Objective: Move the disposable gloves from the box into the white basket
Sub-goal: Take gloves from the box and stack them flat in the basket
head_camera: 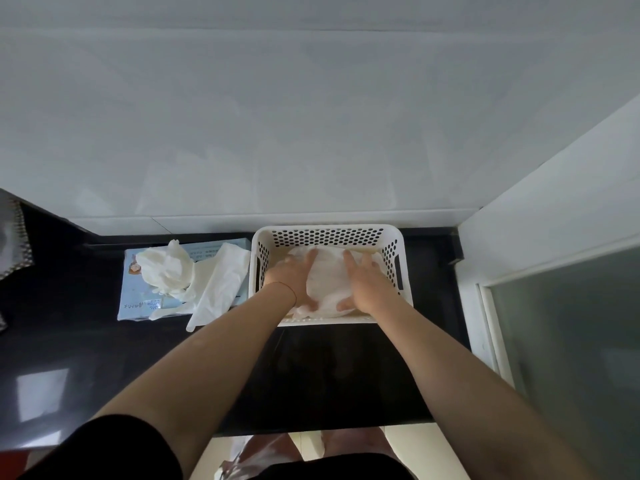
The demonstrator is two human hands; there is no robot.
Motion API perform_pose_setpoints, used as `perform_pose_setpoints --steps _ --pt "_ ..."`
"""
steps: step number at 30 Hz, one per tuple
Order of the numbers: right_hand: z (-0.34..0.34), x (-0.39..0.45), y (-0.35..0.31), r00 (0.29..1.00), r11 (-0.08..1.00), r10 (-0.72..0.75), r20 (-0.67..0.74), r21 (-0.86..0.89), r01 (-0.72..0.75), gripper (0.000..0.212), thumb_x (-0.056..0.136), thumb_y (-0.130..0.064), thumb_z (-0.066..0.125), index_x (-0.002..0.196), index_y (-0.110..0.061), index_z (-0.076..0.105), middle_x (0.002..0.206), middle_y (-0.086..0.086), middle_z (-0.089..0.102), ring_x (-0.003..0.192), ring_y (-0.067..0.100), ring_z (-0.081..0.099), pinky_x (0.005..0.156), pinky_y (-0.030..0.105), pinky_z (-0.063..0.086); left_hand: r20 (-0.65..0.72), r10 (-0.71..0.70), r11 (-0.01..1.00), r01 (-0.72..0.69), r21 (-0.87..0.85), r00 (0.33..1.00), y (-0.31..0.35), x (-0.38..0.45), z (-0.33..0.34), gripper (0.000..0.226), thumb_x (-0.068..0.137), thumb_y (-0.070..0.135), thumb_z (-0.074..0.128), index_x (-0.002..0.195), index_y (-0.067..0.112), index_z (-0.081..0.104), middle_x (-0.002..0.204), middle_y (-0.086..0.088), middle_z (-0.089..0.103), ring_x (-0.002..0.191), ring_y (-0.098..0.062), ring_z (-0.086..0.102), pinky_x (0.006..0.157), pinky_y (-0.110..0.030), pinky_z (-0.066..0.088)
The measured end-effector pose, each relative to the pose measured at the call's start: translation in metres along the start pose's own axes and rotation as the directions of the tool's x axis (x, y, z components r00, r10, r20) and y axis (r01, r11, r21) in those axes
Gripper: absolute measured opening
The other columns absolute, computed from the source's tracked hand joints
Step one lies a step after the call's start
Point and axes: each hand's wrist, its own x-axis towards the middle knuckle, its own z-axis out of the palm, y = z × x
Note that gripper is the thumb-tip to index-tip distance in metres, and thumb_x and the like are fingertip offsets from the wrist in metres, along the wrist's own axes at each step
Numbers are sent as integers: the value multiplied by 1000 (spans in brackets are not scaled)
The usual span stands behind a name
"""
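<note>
Head view showed the left hand (294, 271) and right hand (367, 285), fingers extended, pressing a glove pile (327, 282) flat inside the white basket (325, 231). More loose gloves (173, 268) lay on the box (138, 306) just beside it, likely needing the next grab.

basket (330, 233) was white with dotted holes all over, gloves (327, 282) in it whitish too, box (135, 299) pale blue with print, counter (86, 327) glossy black, wall (277, 116) plain white, sleeve (114, 452) black
</note>
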Motion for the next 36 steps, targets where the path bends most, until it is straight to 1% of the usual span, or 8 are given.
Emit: perform_pose_setpoints --steps 4,8,12,19,23,26,32,36 --pt "-12 -1 -12 1000 999 26 -7 24 -26 103 78 -38 78 153 -19 10 151 22 17 125 34 49 94 40 50 1 30 1000 -30 -9 1000 -3 -8 -15 97 80 48 72 153 31 10 149 -11 34 116 -33 57 82 -43 53" --pt "-36 -5 -47 959 966 -8 -283 245 81 36 94 -25 57 127 -10 50 130 12 47 91 25 61 77 36 51 -421 64 990 -110 -86 905 -16 -35 -37 22 96 33 46 104 17 59 102 1 62 89 -25 63 63 -31 43" --pt "-47 -10 -105 936 873 -24 -351 448 191 17 95 -16 52 106 -13 65 96 -1 65 76 14 55 65 27 39 -545 -77 988 -9 -153 835 -57 -67 -53 24 95 36 45 86 16 54 84 1 60 76 -28 61 58 -30 36" --pt "-25 -4 -183 978 919 -70 -199 370 141 52 92 -35 62 140 -21 46 133 9 45 115 27 54 88 36 46 -464 -159 983 94 -160 872 -123 -96 -45 22 92 13 43 110 13 57 106 -6 61 90 -28 61 65 -33 41" --pt "-31 -4 -194 955 919 44 -295 387 77 16 87 -17 57 102 -13 62 109 7 58 97 25 60 70 30 40 -530 -180 970 58 -238 829 -148 -110 -43 20 91 19 48 107 14 59 104 -4 60 88 -26 59 61 -30 36" --pt "-53 -14 -199 944 865 26 -328 480 143 16 87 -22 65 92 -7 66 87 4 60 77 21 58 64 32 43 -539 -186 945 -1 -328 822 -161 -120 -48 20 92 29 52 105 19 64 103 3 59 95 -19 56 57 -26 26" --pt "-105 -46 -206 940 788 -93 -328 553 271 15 86 -25 71 98 -18 70 88 -11 55 79 4 54 71 23 41 -423 -101 613 -278 -739 900 -162 -124 -81 39 84 17 66 123 23 60 113 1 57 106 -14 54 89 -25 40" --pt "-130 -70 -209 912 679 -5 -410 668 304 8 82 -23 70 87 -18 67 86 -4 59 77 9 55 66 23 43 -384 -13 548 -314 -775 923 -154 -128 -107 13 85 12 66 96 20 67 92 4 64 89 -14 58 80 -27 47"
